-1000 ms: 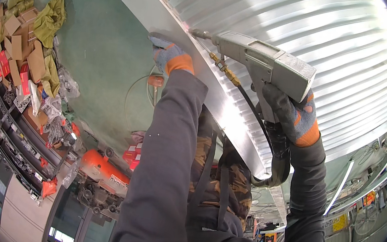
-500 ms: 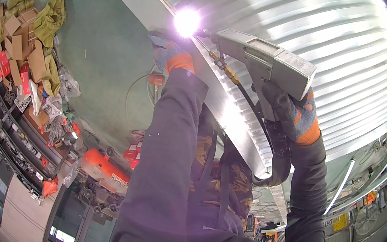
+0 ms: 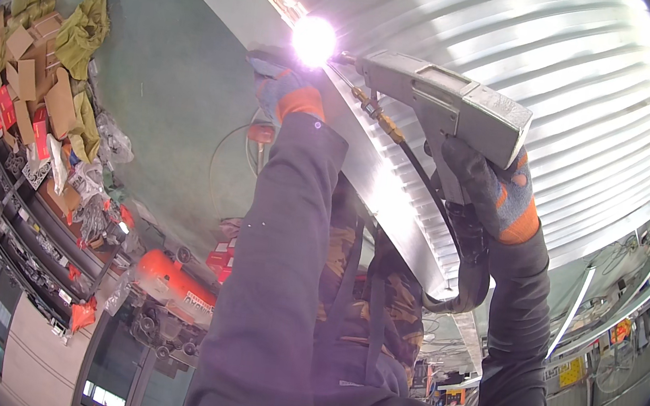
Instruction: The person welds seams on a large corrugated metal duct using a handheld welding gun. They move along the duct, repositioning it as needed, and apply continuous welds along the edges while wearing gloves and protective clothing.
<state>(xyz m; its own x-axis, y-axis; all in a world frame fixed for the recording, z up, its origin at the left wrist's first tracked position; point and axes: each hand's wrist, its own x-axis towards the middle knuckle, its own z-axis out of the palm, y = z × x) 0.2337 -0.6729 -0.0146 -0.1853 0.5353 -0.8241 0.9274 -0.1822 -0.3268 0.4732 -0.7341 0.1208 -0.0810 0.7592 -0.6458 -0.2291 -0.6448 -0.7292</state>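
My right hand (image 3: 496,196), in a grey and orange work glove, is wrapped round the grip of a silver handheld welding gun (image 3: 444,96). The gun's nozzle points left at a white-violet glare (image 3: 313,41) on the seam between a corrugated metal panel (image 3: 591,146) and its flat edge strip (image 3: 391,191). A thin feed tube with a brass fitting (image 3: 380,116) runs beside the nozzle to a black hose. My left hand (image 3: 286,89), in a matching glove, is closed on the strip's outer edge just below the glare. Its fingertips are partly hidden.
Below the panel is a green floor (image 3: 169,86). Cardboard boxes (image 3: 61,102) and yellow-green sacks (image 3: 84,31) are heaped at the left, beside a loaded rack (image 3: 23,219). An orange-red tank (image 3: 174,278) stands lower left. A cable (image 3: 217,157) loops near my left forearm.
Both hands and the gun have hardly moved. The glare stays at nearly the same spot, while reflections along the panel's far edge look brighter.
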